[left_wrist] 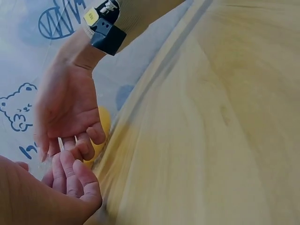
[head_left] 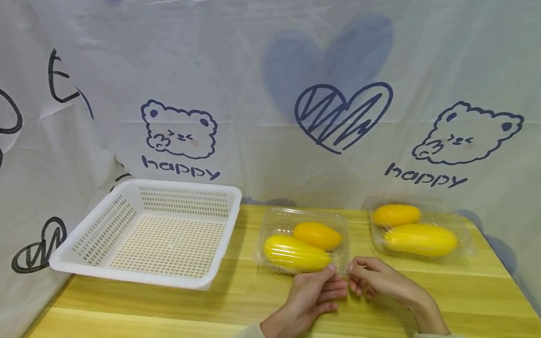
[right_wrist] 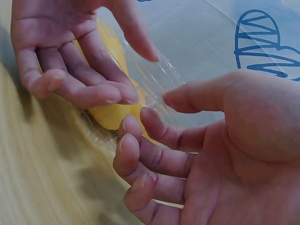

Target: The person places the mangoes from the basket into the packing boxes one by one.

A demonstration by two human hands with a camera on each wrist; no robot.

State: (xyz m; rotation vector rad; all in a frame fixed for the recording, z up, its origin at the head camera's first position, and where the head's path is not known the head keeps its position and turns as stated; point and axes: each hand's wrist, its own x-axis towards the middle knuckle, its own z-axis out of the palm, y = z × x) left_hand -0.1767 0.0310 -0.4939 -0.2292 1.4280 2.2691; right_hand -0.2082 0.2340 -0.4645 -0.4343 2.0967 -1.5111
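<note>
A clear plastic container [head_left: 271, 219] with two yellow, oblong fruits or vegetables [head_left: 297, 253] sits mid-table. My left hand [head_left: 310, 300] is at its front right edge, the thumb on the plastic and the other fingers extended in front. At the same corner, my right hand [head_left: 382, 281] holds the rim between thumb and index finger, the remaining fingers loosely curled. The right wrist view has both hands close together, with the left hand [right_wrist: 77, 56] beside the yellow produce [right_wrist: 110, 115] and the right hand [right_wrist: 220, 145] opposite. Clear plastic makes the exact contact hard to see.
A white slotted basket [head_left: 216, 278] stands on the left of the wooden table [head_left: 148, 307]. Another clear container [head_left: 465, 240] holding two yellow pieces [head_left: 421, 240] is at the back right. A printed cloth [head_left: 253, 152] hangs behind the table.
</note>
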